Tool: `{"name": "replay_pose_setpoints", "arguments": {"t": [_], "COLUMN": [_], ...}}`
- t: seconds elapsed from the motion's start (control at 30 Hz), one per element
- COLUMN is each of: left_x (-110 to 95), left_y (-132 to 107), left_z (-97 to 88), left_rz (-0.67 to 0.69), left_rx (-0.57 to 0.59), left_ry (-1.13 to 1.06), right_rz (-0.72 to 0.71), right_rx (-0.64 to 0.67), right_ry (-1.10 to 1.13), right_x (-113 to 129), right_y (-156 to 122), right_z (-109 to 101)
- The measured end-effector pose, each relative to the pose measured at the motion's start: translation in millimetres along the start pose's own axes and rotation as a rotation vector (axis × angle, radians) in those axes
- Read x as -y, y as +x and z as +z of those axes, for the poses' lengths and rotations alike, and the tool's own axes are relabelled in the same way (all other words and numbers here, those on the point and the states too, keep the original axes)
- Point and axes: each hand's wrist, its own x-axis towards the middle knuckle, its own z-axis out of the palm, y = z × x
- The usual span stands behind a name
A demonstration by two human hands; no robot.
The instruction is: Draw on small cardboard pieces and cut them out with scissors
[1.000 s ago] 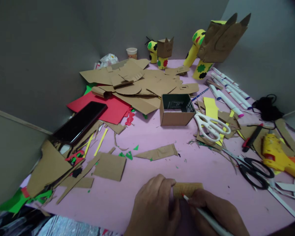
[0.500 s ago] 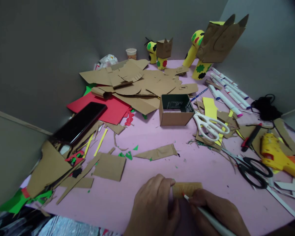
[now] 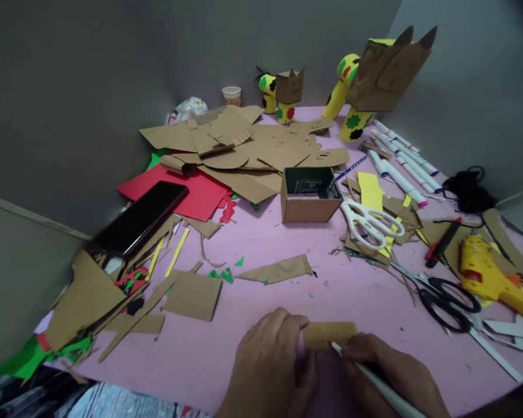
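Note:
My left hand (image 3: pixel 268 366) has its fingers closed on the left end of a small brown cardboard piece (image 3: pixel 325 335), which has a yellowish-orange tint. A white marker (image 3: pixel 375 380) with a red-orange tip is gripped in my right hand (image 3: pixel 392 366). Its tip meets the lower part of the cardboard near the middle. The right end of the piece lies close by my right fingers. Ahead of my hands are a long cardboard scrap (image 3: pixel 276 271) and an open cardboard box (image 3: pixel 311 206). Off to the left lies a square cardboard piece (image 3: pixel 192 296).
White scissors (image 3: pixel 370 223), black-handled scissors (image 3: pixel 447 305) and a yellow glue gun (image 3: pixel 488 267) lie at right, with several markers (image 3: pixel 403 180) behind. Cardboard sheets (image 3: pixel 244 145), red paper (image 3: pixel 200 197) and a phone (image 3: pixel 142 217) are left. Cardboard-headed figures (image 3: pixel 381 75) stand at the back.
The marker tip has shifted slightly right along the cardboard, and my right hand has moved with it. My left hand keeps its hold. The whole view has shifted slightly.

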Motion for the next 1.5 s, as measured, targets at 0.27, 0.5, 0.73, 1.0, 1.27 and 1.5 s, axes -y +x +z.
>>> {"name": "replay_pose_setpoints", "arguments": {"t": [0.27, 0.5, 0.73, 1.0, 1.27, 1.5], "left_x": [-1, 0, 0, -1, 0, -1], "left_y": [0, 0, 1, 0, 0, 1], "left_z": [-0.4, 1.2, 0.1, -1.3, 0.3, -0.9], "left_rz": [-0.008, -0.002, 0.0, 0.001, 0.011, 0.036], "left_rx": [0.003, -0.01, 0.001, -0.005, -0.046, -0.083], "left_ry": [0.008, 0.006, 0.016, 0.023, 0.021, 0.042], "right_rz": [-0.03, -0.097, -0.049, -0.05, -0.072, -0.136], "right_rx": [0.027, 0.134, 0.094, 0.083, 0.07, 0.154], "right_ry": [-0.008, 0.006, 0.02, -0.024, -0.045, -0.053], "right_x": [-8, 2, 2, -3, -13, -19], "right_y": [-2, 7, 4, 1, -3, -2], "right_z": [4, -4, -5, -1, -17, -19]}}
